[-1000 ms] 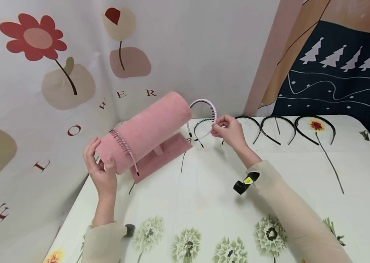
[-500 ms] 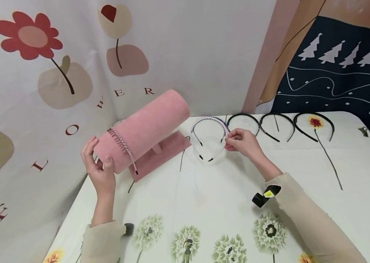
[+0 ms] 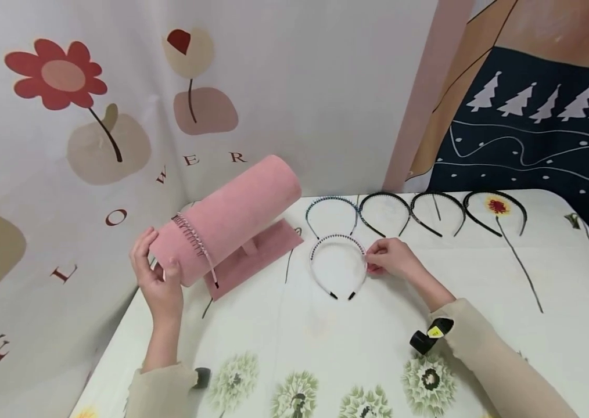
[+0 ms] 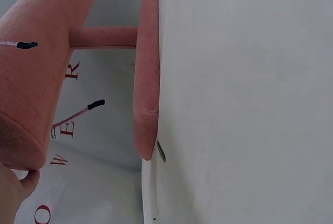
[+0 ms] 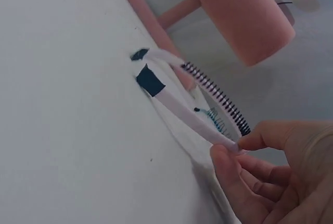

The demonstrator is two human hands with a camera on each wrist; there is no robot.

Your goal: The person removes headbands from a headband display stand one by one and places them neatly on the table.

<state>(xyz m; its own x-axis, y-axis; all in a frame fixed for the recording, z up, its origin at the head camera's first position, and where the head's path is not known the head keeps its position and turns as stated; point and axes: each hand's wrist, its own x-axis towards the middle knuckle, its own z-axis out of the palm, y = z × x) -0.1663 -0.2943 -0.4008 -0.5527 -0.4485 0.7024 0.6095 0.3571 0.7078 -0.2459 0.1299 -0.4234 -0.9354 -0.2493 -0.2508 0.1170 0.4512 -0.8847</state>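
Note:
My left hand [image 3: 161, 290] grips the near left end of a pink velvety headband stand [image 3: 242, 203], thumb in front and fingers around the end face. Around the stand's roll, near that end, sits a pale pink toothed headband [image 3: 193, 238]. With thumb and fingertips my right hand [image 3: 394, 258] pinches the right side of a white toothed headband [image 3: 319, 273]. Its black tips point toward me, low at the table, as the right wrist view shows. In the left wrist view, only part of my left hand [image 4: 18, 187] appears, under the roll.
Behind the white headband lies a blue-green toothed headband [image 3: 332, 198]. To its right several black headbands lie in a row, one of them a black headband [image 3: 385, 195] close by. The stand's flat base [image 3: 273, 247] rests on the white flower-print tablecloth [image 3: 294, 325]. Printed cloth [image 3: 315, 87] hangs behind.
My right hand has brought the white headband from beside the stand's far end rightward and toward me, in front of the blue-green one. My left hand keeps its place on the stand.

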